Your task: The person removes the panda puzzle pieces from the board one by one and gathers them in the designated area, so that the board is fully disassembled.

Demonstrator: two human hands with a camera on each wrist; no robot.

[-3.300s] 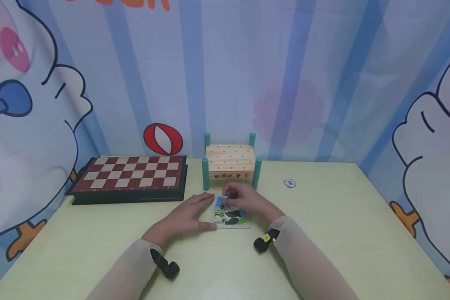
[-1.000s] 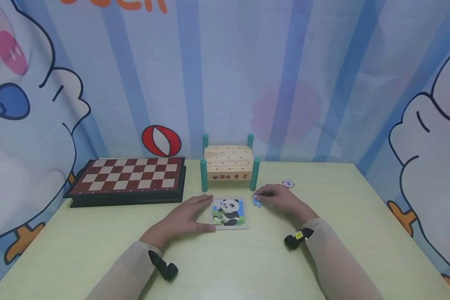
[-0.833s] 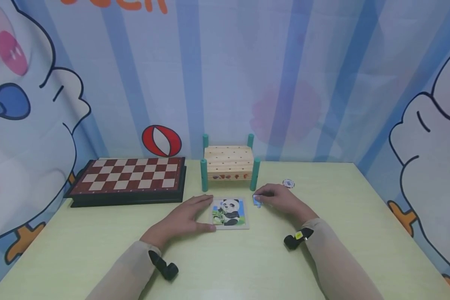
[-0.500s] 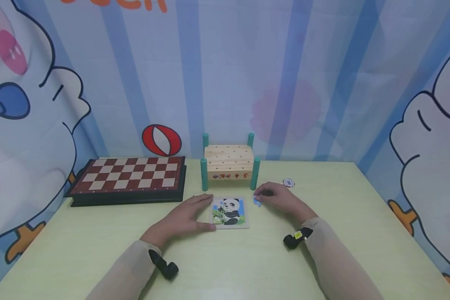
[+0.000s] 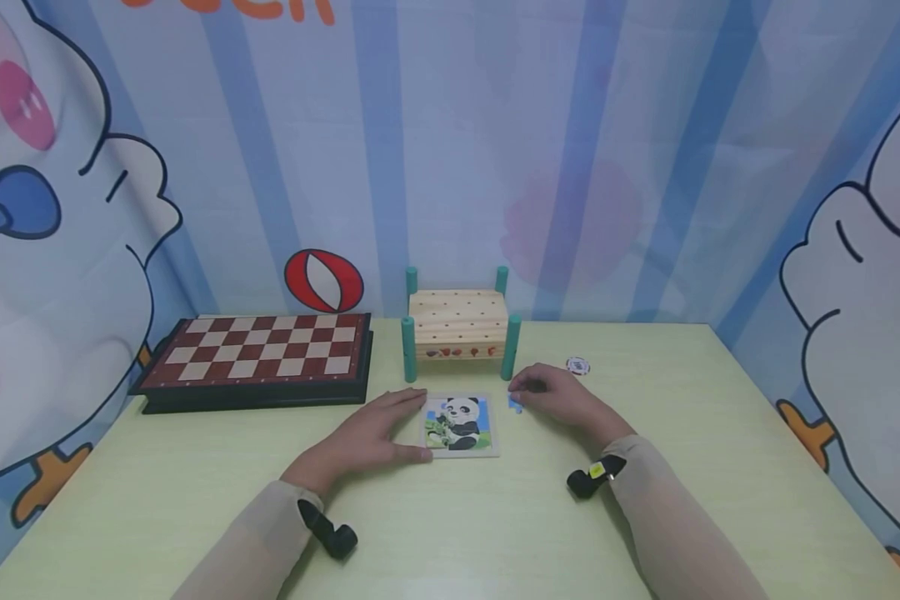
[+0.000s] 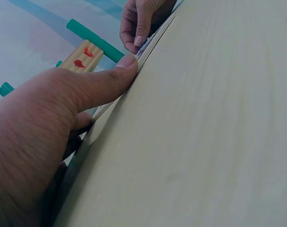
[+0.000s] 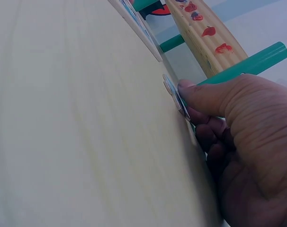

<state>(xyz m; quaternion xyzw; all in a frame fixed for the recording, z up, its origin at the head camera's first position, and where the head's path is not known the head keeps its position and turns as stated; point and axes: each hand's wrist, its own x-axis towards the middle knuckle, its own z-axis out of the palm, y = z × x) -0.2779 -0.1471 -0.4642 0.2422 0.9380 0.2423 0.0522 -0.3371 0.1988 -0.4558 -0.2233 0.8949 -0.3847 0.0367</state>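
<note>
A small panda jigsaw puzzle (image 5: 461, 429) in a pale frame (image 5: 494, 432) lies flat at mid-table. Its upper left corner looks pale beside the coloured picture. My left hand (image 5: 367, 433) lies along the frame's left side, fingers stretched to the upper corner and thumb at the lower one. In the left wrist view the thumb (image 6: 110, 82) is on the frame's edge. Just right of the frame, my right hand (image 5: 558, 396) pinches a blue puzzle piece (image 5: 515, 406). The right wrist view shows this piece (image 7: 174, 94) slightly tilted, close over the table, between thumb and curled fingers.
Behind the puzzle stands a small wooden rack (image 5: 459, 321) with green posts. A chessboard box (image 5: 262, 354) sits at the back left. Near the right hand lies a round poker chip (image 5: 578, 366). A blue striped cloth (image 5: 450, 150) hangs behind the table.
Since the oldest frame my right hand has moved from over the puzzle to its right with a piece pinched. It barely moves over the last second. The left hand stays put.
</note>
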